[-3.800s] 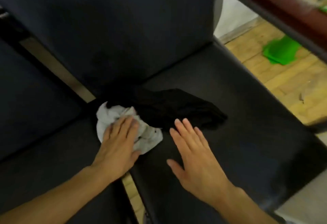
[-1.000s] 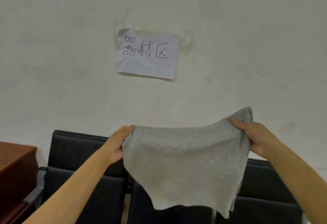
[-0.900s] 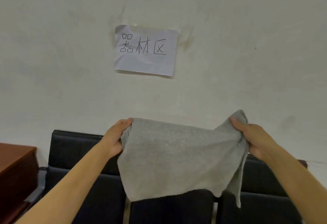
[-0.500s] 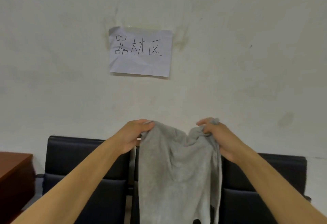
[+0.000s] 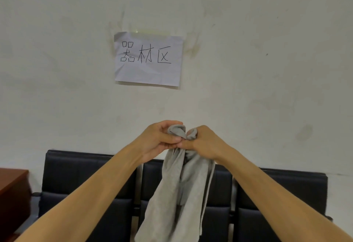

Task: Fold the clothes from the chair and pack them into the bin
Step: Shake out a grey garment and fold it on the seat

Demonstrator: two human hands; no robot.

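Grey cloth [image 5: 177,194], spread wide a second ago, now doubled lengthwise: left hand [image 5: 162,138] and right hand [image 5: 202,140] meet, each pinching top corner, garment hanging above black chairs [image 5: 91,173]. First fold made; bin unseen.

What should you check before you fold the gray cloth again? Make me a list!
1. Left hand grips a top corner: ok.
2. Right hand grips the other corner: ok.
3. Corners brought together: ok, the hands touch.
4. Gray cloth hangs smooth: not ok, it is bunched with loose folds.
5. Bottom edges line up: cannot tell, they run out of the picture.
6. Bin ready nearby: cannot tell, only the black chairs show.
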